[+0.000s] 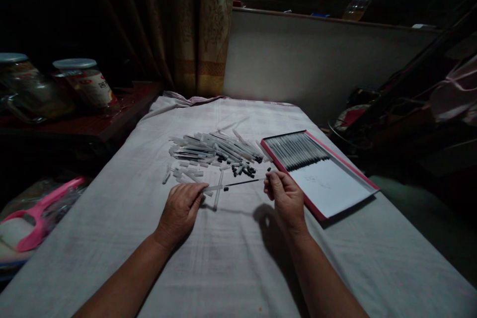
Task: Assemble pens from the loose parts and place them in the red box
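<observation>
My left hand (pixel 182 207) pinches a clear pen barrel (pixel 215 188) just above the white cloth. A thin black refill (pixel 244 182) runs from the barrel's tip to my right hand (pixel 285 196), whose fingers are pinched on its far end. Beyond both hands lies a pile of clear pen barrels and caps (pixel 210 151), with several small black end pieces (pixel 244 169) scattered at its near right edge.
A red-rimmed shallow box (pixel 337 194) at the right holds a row of assembled pens (pixel 297 150). Two lidded jars (pixel 87 84) stand on a dark side table at left. A pink plastic object (pixel 39 211) lies at lower left. A curtain hangs behind.
</observation>
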`<move>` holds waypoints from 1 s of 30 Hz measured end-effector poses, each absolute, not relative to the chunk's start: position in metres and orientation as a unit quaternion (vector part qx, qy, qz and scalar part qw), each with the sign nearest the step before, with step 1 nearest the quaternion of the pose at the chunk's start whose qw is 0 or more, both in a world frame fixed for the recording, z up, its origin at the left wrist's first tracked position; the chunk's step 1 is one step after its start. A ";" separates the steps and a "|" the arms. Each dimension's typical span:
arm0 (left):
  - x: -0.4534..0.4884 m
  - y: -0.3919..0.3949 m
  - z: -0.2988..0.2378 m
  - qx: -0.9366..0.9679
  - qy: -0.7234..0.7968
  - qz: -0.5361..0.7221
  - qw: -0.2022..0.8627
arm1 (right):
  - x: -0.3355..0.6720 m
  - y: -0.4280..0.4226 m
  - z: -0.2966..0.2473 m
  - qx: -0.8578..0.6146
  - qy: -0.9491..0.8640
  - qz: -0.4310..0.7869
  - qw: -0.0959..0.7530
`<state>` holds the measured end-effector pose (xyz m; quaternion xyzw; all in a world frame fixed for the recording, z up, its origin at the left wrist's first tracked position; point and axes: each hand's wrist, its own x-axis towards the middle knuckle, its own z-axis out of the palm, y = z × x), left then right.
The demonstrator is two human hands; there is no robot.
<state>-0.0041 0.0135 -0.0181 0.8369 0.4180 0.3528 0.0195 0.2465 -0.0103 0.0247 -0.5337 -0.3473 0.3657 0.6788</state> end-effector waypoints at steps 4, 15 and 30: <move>-0.003 0.012 -0.015 0.841 0.413 0.349 0.024 | 0.244 -0.010 0.020 -0.527 -0.361 0.369 0.675; -0.004 0.014 -0.020 0.839 0.422 0.342 0.035 | 0.231 -0.008 0.010 -0.524 -0.382 0.400 0.648; -0.001 0.011 -0.013 0.847 0.406 0.343 0.024 | 0.209 -0.009 -0.005 -0.614 -0.724 0.108 0.293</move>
